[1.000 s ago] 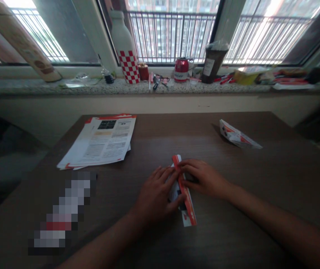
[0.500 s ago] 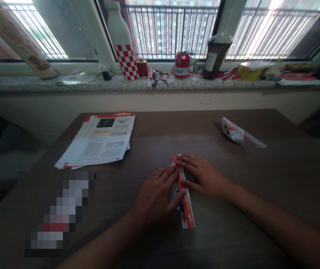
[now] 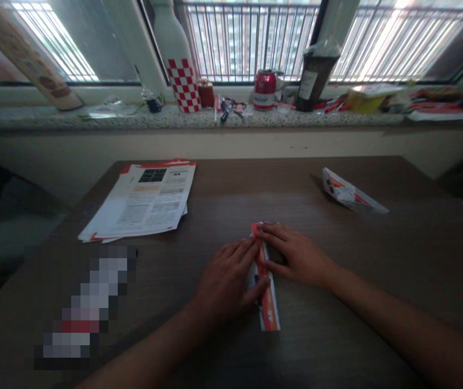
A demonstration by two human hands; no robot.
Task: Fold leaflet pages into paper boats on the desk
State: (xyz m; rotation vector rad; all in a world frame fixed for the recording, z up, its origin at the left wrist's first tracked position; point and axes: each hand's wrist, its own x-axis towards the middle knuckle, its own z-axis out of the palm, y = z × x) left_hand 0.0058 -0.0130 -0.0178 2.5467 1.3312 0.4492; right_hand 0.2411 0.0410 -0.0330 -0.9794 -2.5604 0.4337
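Note:
A narrow folded paper strip (image 3: 270,314), red-orange with white edges, lies flat on the table between my hands. My left hand (image 3: 229,275) rests on its left side, fingers stretched toward the far end and thumb across the strip. From the right, my right hand (image 3: 298,253) lays its extended fingertips on the far end, with its thumb at the strip's right edge. Both hands press on the paper rather than grip it. Part of the strip is hidden under the fingers.
A stack of printed sheets (image 3: 150,202) lies at the left of the brown table (image 3: 231,189). A folded paper piece (image 3: 350,192) stands at the back right. A blurred-out object (image 3: 97,297) is at the front left. The windowsill (image 3: 126,121) holds a checkered bottle (image 3: 183,81), red can (image 3: 264,89) and dark cup (image 3: 312,78).
The near end of the strip has shifted slightly left. Both hands stay nearly in place on the paper. The whole view has tilted a little.

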